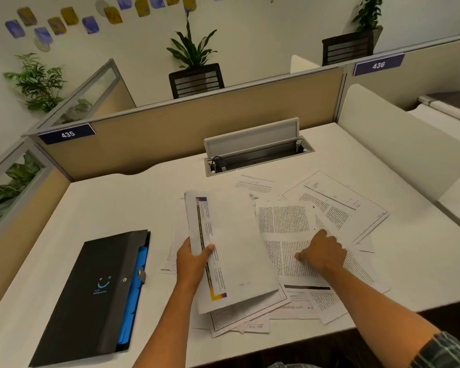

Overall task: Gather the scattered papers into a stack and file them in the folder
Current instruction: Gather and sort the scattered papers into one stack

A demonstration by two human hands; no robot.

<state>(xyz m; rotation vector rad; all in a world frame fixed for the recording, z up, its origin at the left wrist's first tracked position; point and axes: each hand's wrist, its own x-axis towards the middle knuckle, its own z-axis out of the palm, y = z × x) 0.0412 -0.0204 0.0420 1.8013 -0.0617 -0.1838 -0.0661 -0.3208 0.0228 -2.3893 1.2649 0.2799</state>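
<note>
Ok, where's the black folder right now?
In the head view the black folder lies flat on the desk's left side, left of the left hand and the scattered papers, apart from them.

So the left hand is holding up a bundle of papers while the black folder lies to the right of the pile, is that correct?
Not quite: the head view shows the folder lying to the left of the pile, not the right. The left hand is indeed holding up a bundle of papers.
</note>
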